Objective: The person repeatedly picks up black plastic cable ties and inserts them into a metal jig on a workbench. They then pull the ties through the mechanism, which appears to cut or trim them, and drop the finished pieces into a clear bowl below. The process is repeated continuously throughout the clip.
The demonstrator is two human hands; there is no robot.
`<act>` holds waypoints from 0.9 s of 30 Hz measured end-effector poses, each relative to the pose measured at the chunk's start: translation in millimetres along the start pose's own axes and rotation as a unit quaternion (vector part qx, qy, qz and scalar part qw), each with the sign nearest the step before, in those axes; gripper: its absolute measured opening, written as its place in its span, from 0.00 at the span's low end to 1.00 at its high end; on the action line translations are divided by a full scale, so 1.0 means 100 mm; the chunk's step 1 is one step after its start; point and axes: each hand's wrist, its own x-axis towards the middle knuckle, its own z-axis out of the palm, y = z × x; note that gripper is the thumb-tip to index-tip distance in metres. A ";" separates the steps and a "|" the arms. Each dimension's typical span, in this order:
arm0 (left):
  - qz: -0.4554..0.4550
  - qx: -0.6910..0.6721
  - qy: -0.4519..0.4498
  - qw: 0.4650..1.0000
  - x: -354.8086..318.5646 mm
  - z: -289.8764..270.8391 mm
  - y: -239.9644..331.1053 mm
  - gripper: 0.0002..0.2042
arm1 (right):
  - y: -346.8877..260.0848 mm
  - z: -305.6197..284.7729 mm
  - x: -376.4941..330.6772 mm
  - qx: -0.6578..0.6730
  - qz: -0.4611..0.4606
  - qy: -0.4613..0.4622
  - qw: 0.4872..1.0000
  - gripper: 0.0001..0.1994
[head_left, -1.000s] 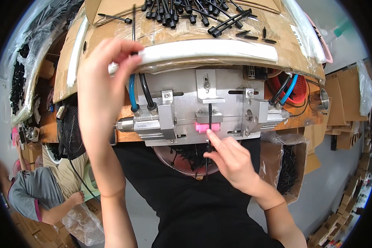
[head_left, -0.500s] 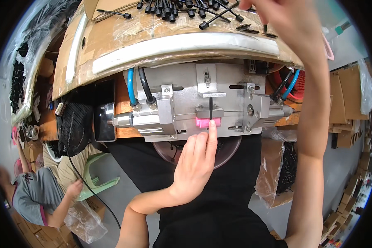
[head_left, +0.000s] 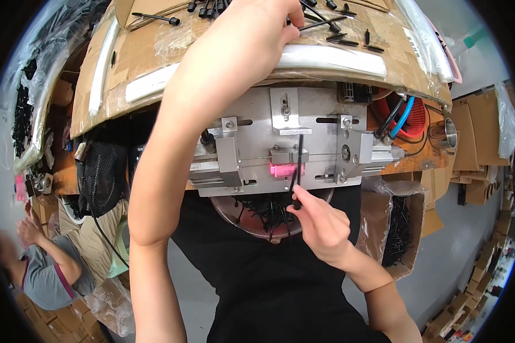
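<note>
My left hand [head_left: 272,26] reaches across to the cardboard-covered surface, partly cut off by the top edge. Its fingertips pinch the end of a black wand [head_left: 323,24]. Below the metal fixture, my right hand [head_left: 325,226] is closed on another thin black wand [head_left: 297,204], its capped end between thumb and fingers. A slim black rod [head_left: 300,157] stands over the pink block [head_left: 281,170] of the fixture [head_left: 257,126]; whether it belongs to the held wand I cannot tell. A round bowl [head_left: 223,212] with black pieces sits under the fixture's front edge.
Loose black wands [head_left: 212,8] and small bristled brushes [head_left: 343,41] lie on the cardboard [head_left: 171,46]. A red basket [head_left: 413,117] and metal cup [head_left: 451,134] stand at right. A lined carton [head_left: 409,257] holds black pieces. Another person [head_left: 54,263] sits at left.
My left hand has gone from the pink block up to the wands on the cardboard. My right hand has come down from the cardboard to the fixture's front, now holding a wand.
</note>
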 end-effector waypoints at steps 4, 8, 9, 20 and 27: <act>-0.106 -0.044 -0.068 0.991 -0.01 -0.02 0.03 0.07 | 0.08 0.08 -0.07 -0.033 -0.001 -0.028 0.999 0.26; -0.091 -0.075 -0.023 0.993 -0.16 -0.02 0.03 0.07 | 0.08 0.07 -0.04 -0.042 -0.008 -0.023 0.999 0.26; -0.080 -0.066 -0.010 0.995 -0.20 -0.05 0.04 0.07 | 0.08 0.06 -0.03 -0.044 -0.013 -0.035 0.998 0.26; -0.101 0.035 0.124 0.987 -1.52 0.07 0.68 0.22 | 0.31 -0.51 1.43 -0.209 -0.117 0.087 0.967 0.10; -0.104 0.110 -0.038 0.988 -1.86 0.81 0.91 0.30 | 0.88 -0.57 2.50 -0.286 -0.118 -0.110 0.945 0.11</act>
